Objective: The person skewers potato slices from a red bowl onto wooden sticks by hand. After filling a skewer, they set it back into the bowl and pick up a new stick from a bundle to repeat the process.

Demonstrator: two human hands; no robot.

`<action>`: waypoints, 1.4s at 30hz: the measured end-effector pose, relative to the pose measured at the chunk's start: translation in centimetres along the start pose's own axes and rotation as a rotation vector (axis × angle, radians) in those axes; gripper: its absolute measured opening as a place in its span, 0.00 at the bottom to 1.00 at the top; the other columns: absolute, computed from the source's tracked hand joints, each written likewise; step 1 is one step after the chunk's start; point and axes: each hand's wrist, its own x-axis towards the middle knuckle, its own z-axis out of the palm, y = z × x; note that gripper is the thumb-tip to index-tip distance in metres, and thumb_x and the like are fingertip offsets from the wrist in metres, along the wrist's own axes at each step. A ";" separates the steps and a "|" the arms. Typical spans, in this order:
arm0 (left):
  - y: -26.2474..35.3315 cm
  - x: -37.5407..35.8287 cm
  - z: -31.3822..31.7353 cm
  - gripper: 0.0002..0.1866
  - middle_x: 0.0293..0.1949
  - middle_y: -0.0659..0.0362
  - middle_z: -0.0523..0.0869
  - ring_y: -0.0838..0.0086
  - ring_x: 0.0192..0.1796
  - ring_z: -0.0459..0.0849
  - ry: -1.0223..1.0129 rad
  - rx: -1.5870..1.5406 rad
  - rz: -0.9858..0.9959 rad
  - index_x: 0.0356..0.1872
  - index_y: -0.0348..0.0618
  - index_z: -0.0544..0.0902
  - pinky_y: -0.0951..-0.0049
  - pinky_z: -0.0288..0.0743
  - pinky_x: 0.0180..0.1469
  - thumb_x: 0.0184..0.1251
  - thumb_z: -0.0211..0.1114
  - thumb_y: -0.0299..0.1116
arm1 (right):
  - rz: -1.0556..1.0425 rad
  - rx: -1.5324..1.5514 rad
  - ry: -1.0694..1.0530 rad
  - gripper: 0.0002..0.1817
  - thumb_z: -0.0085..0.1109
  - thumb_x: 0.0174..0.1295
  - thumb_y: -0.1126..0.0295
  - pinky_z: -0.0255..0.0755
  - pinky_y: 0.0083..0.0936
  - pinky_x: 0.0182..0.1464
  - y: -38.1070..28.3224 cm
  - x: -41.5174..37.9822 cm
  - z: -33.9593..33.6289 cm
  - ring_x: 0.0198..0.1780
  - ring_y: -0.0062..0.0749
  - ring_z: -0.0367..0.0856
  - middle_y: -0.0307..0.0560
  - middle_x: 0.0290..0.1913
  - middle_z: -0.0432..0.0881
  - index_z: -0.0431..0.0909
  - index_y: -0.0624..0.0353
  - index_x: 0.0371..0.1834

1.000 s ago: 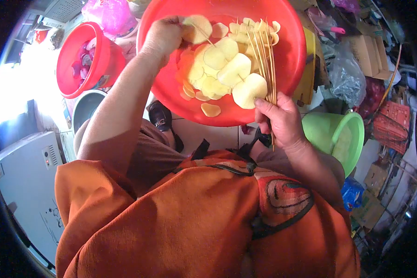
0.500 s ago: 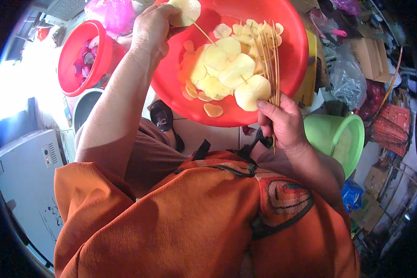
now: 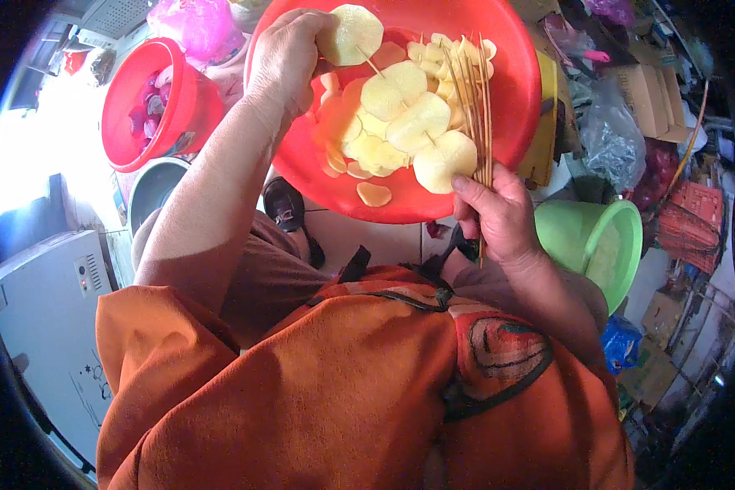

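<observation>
My left hand (image 3: pixel 287 59) pinches a round, pale yellow potato slice (image 3: pixel 351 34) at the upper left of the red basin (image 3: pixel 510 122). A thin skewer (image 3: pixel 375 67) runs from that slice through a row of other potato slices (image 3: pixel 417 122), slanting down to the right. My right hand (image 3: pixel 502 214) is closed around a bundle of wooden skewers (image 3: pixel 487 122), points upward. Its thumb touches the lowest threaded slice (image 3: pixel 446 162). Beneath the row lie loose potato slices (image 3: pixel 376 152) in the basin; the skewer's lower end is hidden.
A red bucket (image 3: pixel 189 102) with purple pieces stands at the left, near a pink plastic bag (image 3: pixel 192 33). On the right are a green bucket (image 3: pixel 576 237), a cardboard box (image 3: pixel 652 98) and a red crate (image 3: pixel 692 224). A white appliance (image 3: pixel 49 318) stands lower left.
My left hand and its potato slice have moved down and right, closer to the other threaded slices. My right hand has stayed nearly still with the skewers.
</observation>
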 end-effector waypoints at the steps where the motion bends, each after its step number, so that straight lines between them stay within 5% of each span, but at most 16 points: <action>1: 0.1 -0.2 0.2 0.10 0.40 0.55 0.80 0.69 0.38 0.82 0.000 0.000 0.001 0.41 0.36 0.77 0.69 0.80 0.42 0.60 0.56 0.29 | 0.001 0.002 -0.004 0.11 0.55 0.60 0.66 0.60 0.14 0.16 -0.2 -0.1 0.1 0.15 0.16 0.66 0.37 0.19 0.73 0.73 0.60 0.40; 13: -1.1 1.4 -0.6 0.08 0.35 0.55 0.80 0.68 0.36 0.82 0.110 -0.149 -0.171 0.38 0.36 0.77 0.69 0.80 0.36 0.63 0.57 0.31 | -0.018 -0.042 -0.047 0.10 0.54 0.60 0.68 0.63 0.14 0.17 0.0 -0.1 0.4 0.16 0.16 0.68 0.38 0.21 0.74 0.72 0.61 0.41; 27: -0.7 -0.6 0.6 0.12 0.37 0.54 0.83 0.71 0.39 0.83 -0.260 -0.085 -0.364 0.41 0.33 0.80 0.75 0.80 0.40 0.64 0.57 0.32 | -0.016 -0.049 0.027 0.10 0.56 0.60 0.67 0.64 0.15 0.17 0.2 0.1 0.3 0.17 0.17 0.69 0.38 0.21 0.75 0.72 0.62 0.39; 34: -1.2 -0.2 0.6 0.12 0.38 0.54 0.84 0.71 0.39 0.84 -0.225 -0.037 -0.350 0.42 0.34 0.78 0.73 0.81 0.42 0.66 0.55 0.34 | -0.011 -0.037 0.054 0.10 0.56 0.59 0.67 0.63 0.15 0.17 0.2 0.2 0.1 0.17 0.17 0.69 0.38 0.20 0.74 0.73 0.62 0.37; 42: -2.5 2.3 0.6 0.09 0.29 0.61 0.81 0.73 0.34 0.81 -0.120 0.240 -0.198 0.42 0.40 0.78 0.75 0.77 0.38 0.63 0.57 0.31 | -0.042 0.196 0.086 0.08 0.53 0.62 0.69 0.58 0.13 0.15 -0.5 1.3 -1.6 0.14 0.17 0.64 0.39 0.20 0.71 0.72 0.61 0.40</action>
